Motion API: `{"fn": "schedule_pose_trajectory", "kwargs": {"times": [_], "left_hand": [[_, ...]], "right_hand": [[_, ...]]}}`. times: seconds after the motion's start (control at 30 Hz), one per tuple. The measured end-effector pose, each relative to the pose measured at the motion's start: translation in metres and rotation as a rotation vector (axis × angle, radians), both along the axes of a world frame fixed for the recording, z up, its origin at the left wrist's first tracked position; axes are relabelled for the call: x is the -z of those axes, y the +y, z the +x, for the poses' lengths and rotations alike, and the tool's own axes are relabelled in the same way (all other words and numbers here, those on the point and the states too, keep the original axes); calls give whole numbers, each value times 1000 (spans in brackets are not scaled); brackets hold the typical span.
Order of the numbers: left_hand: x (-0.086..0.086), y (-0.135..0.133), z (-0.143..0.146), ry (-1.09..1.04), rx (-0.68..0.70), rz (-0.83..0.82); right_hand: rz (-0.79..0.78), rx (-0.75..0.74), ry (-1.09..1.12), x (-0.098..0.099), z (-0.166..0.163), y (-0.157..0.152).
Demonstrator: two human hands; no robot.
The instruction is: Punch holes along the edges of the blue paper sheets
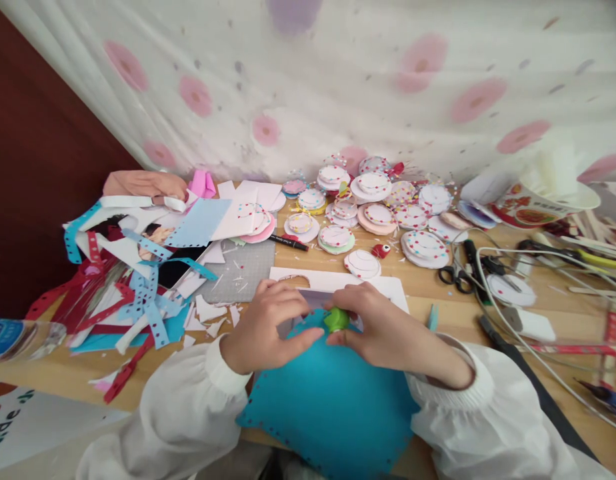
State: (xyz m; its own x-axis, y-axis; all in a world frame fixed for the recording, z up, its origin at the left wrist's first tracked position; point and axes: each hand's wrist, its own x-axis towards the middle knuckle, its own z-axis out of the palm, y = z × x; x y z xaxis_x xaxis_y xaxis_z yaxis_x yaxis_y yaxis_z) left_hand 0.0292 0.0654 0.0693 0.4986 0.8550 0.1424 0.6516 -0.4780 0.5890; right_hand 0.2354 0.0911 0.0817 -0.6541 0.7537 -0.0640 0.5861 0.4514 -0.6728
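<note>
A blue sheet (333, 407) with small holes along its edges lies in front of me at the table's front edge. My right hand (373, 323) is closed around a small green craft punch (337, 320) at the sheet's far edge. Over the sheet's upper left, my left hand (273, 323) has its thumb and fingers apart, with nothing visible between them. Whether its fingertips touch the sheet is unclear. Behind both hands lies a white board (383, 283) with a curved cut-out, partly hidden by them.
Round paper pieces trimmed with beads (375, 217) crowd the back. Paper strips and scraps (148, 287) heap at left beside a grey cutting mat (243, 267). A black marker (289, 243), a small red punch (381, 251), black scissors (455, 280) and a white cable (498, 313) lie around.
</note>
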Motion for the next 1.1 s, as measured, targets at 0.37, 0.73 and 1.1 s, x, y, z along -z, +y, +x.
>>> {"fn": "schedule_pose_trajectory", "kwargs": {"times": [0.37, 0.73, 1.1], "left_hand": [[1, 19, 19, 183, 130, -81], [12, 12, 20, -16, 15, -141], [14, -2, 11, -27, -64, -245]], "right_hand": [[-49, -30, -2, -4, -9, -3], [-57, 8, -4, -1, -8, 0], [-168, -105, 68, -6, 11, 7]]}}
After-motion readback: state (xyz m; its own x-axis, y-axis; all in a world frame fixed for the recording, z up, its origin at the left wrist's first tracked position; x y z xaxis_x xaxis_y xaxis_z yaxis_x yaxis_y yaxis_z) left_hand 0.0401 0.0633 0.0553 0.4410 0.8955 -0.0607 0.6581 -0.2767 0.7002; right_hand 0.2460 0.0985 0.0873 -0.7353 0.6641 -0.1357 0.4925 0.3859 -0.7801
